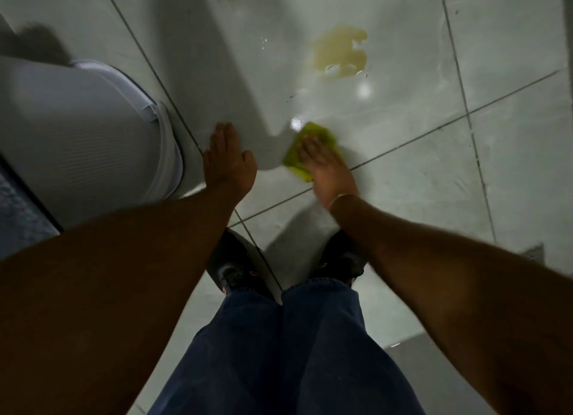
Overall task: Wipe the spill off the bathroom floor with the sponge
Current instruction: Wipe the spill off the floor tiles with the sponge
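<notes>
A yellowish spill (341,53) lies on the pale tiled floor (511,135), ahead and to the right. The yellow-green sponge (313,138) sits on the floor nearer to me, well short of the spill. My right hand (327,169) presses flat on top of the sponge and covers its near half. Beside the toilet base, my left hand (228,160) rests flat on the floor with fingers together, holding nothing.
A white toilet (86,135) stands at the left, close to my left hand. A dark mat (18,216) lies at the far left edge. My dark shoes (232,269) and blue trousers (279,352) are below the hands. Wet glints show on the tiles.
</notes>
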`<state>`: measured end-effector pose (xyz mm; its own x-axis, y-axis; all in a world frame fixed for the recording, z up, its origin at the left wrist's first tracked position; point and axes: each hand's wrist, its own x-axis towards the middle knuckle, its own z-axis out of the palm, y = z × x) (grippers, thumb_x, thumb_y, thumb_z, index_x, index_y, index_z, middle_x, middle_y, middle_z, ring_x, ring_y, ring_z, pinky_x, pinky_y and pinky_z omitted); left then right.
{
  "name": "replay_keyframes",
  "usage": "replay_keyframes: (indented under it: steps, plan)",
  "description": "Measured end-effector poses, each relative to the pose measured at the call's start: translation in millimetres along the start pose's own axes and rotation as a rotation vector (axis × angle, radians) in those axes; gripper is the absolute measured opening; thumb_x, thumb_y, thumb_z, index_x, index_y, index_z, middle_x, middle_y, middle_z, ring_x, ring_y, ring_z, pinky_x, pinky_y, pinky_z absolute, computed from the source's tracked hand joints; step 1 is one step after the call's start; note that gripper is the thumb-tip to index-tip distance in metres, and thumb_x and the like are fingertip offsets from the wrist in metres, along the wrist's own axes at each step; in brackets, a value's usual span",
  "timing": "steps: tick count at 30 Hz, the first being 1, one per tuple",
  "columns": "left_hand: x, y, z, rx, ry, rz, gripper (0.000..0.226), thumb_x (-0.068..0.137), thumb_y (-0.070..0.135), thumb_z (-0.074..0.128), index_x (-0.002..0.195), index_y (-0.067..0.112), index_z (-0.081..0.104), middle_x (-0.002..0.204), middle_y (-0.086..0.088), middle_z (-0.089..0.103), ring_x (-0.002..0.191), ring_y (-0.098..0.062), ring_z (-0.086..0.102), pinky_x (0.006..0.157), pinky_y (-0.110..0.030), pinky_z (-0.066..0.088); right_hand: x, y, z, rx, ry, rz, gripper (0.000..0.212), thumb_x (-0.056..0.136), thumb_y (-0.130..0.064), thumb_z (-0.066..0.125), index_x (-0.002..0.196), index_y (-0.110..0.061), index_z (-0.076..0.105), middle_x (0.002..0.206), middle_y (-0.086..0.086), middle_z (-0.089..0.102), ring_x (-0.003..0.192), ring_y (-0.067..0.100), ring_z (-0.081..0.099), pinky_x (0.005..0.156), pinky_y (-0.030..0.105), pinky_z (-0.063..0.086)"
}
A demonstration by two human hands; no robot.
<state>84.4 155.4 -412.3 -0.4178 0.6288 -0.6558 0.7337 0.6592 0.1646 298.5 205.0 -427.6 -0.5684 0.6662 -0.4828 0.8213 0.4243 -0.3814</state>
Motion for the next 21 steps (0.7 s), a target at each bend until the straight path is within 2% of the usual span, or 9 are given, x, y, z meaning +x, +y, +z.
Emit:
replay_keyframes:
  steps: [2, 5, 8, 10, 12, 15, 17, 19, 21]
  plan:
    - [0.2, -1.7, 2.9, -0.007, -0.014, 0.006, 0.069, 0.100, 0.024, 0.039, 0.162, 0.008, 0.014, 0.171, -0.012, 0.012, 0.156, -0.031, 0.018, 0.124, -0.049, 0.022, 6.7, 33.6, -22.9, 0.043, 0.095, 0.203, 0.076, 0.090, 0.009, 0.044, 0.161, -0.014, 0.025, 0.170, 0.010, 0.016, 0.158, 0.030, 0.015, 0.129, 0.038, 0.015]
    - [-1.7, -3.6, 7.6, 0.003, -0.028, 0.022, 0.069, 0.100, 0.024, 0.039, 0.162, 0.008, 0.014, 0.171, -0.013, 0.011, 0.157, -0.031, 0.017, 0.123, -0.048, 0.023, 50.9, 76.0, -66.0, 0.126, 0.226, 0.500, 0.073, 0.091, -0.003, 0.052, 0.159, -0.004, 0.025, 0.167, 0.020, 0.020, 0.156, 0.036, 0.018, 0.128, 0.046, 0.019]
    - [-1.9, -3.7, 7.9, 0.007, -0.028, 0.022, 0.070, 0.100, 0.024, 0.039, 0.163, 0.009, 0.012, 0.172, -0.012, 0.009, 0.157, -0.029, 0.016, 0.124, -0.047, 0.022, 101.0, 90.9, -93.2, 0.141, 0.179, 0.644, 0.084, 0.087, -0.013, 0.060, 0.159, -0.002, 0.019, 0.168, 0.023, 0.014, 0.155, 0.043, 0.014, 0.129, 0.042, 0.008]
    - [1.0, -5.5, 2.9, -0.015, -0.033, 0.006, 0.067, 0.101, 0.024, 0.039, 0.162, 0.011, 0.016, 0.171, -0.010, 0.012, 0.155, -0.029, 0.023, 0.123, -0.045, 0.024, 112.3, 69.1, -87.0, 0.119, 0.163, 0.599, 0.082, 0.087, -0.013, 0.056, 0.159, -0.002, 0.019, 0.168, 0.023, 0.013, 0.155, 0.044, 0.013, 0.128, 0.039, 0.007]
    - [5.2, -7.1, -3.4, -0.038, -0.037, -0.003, 0.064, 0.102, 0.025, 0.038, 0.162, 0.012, 0.021, 0.171, -0.008, 0.017, 0.151, -0.031, 0.031, 0.123, -0.043, 0.026, 100.9, 34.7, -62.5, 0.044, 0.162, 0.420, 0.075, 0.090, -0.008, 0.048, 0.160, -0.004, 0.020, 0.169, 0.021, 0.013, 0.156, 0.041, 0.013, 0.129, 0.039, 0.008]
    - [12.3, -6.7, -9.5, -0.076, -0.030, -0.018, 0.059, 0.103, 0.025, 0.037, 0.160, 0.014, 0.026, 0.169, -0.009, 0.023, 0.147, -0.033, 0.038, 0.122, -0.040, 0.029, 66.6, 8.3, -27.3, -0.119, -0.005, 0.054, 0.067, 0.100, -0.003, 0.033, 0.162, -0.012, 0.009, 0.172, 0.011, 0.004, 0.159, 0.033, 0.005, 0.129, 0.041, 0.014]
    - [15.5, -5.5, -8.6, -0.121, -0.033, -0.042, 0.059, 0.102, 0.024, 0.038, 0.160, 0.014, 0.028, 0.168, -0.009, 0.025, 0.149, -0.032, 0.035, 0.124, -0.040, 0.028, 49.9, 19.2, -25.3, -0.162, -0.059, -0.061, 0.069, 0.099, -0.005, 0.035, 0.163, -0.018, 0.013, 0.172, 0.004, 0.005, 0.160, 0.027, 0.005, 0.127, 0.042, 0.019]
    - [15.4, -4.1, -5.8, -0.142, -0.054, -0.059, 0.062, 0.100, 0.026, 0.040, 0.160, 0.016, 0.027, 0.169, -0.006, 0.023, 0.151, -0.031, 0.032, 0.126, -0.041, 0.025, 46.8, 38.5, -36.3, -0.166, -0.030, -0.056, 0.072, 0.095, -0.004, 0.040, 0.162, -0.022, 0.019, 0.172, 0.002, 0.010, 0.159, 0.026, 0.011, 0.124, 0.042, 0.025]
    - [13.3, -4.0, -3.3, -0.142, -0.069, -0.063, 0.064, 0.098, 0.029, 0.043, 0.159, 0.018, 0.028, 0.170, -0.004, 0.021, 0.149, -0.033, 0.034, 0.125, -0.042, 0.025, 57.8, 54.6, -56.6, -0.094, 0.071, 0.149, 0.076, 0.091, -0.003, 0.048, 0.161, -0.019, 0.024, 0.171, 0.007, 0.016, 0.157, 0.030, 0.021, 0.123, 0.042, 0.029]
